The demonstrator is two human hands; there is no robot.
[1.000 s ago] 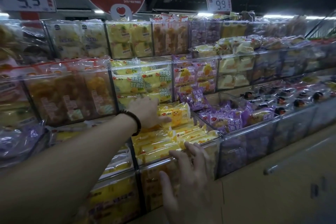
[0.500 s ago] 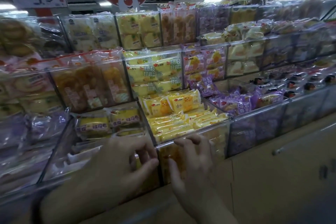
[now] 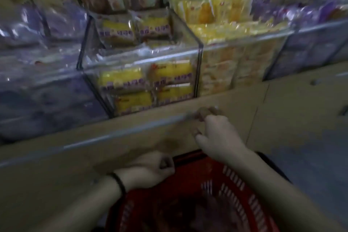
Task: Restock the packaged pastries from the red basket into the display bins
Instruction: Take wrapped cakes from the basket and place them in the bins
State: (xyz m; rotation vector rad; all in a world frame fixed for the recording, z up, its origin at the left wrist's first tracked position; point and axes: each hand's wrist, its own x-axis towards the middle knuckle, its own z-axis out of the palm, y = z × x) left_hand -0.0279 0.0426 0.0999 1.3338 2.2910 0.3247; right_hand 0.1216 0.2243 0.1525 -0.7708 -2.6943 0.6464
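The red basket [image 3: 236,182] sits low in front of me, below the counter; its dark contents are too blurred to make out. My left hand [image 3: 150,171], with a black band on its wrist, hovers at the basket's far-left rim with curled fingers and nothing visible in them. My right hand [image 3: 216,133] is higher, above the basket's far rim, fingers curled close to the counter's front rail [image 3: 120,133]. Above stands a clear display bin [image 3: 141,58] partly filled with yellow packaged pastries [image 3: 120,79]. The bin to its right holds brighter yellow packs [image 3: 226,30].
Bins of purple-wrapped packs flank the yellow ones at left [image 3: 37,98] and right [image 3: 310,11]. More bins stack behind them. The beige counter front [image 3: 56,179] runs under the bins, with cabinet doors [image 3: 301,103] at right and grey floor beyond the basket.
My view has dropped from the shelves to the counter and the red basket. Both hands have come down off the bin fronts and now sit over the basket.
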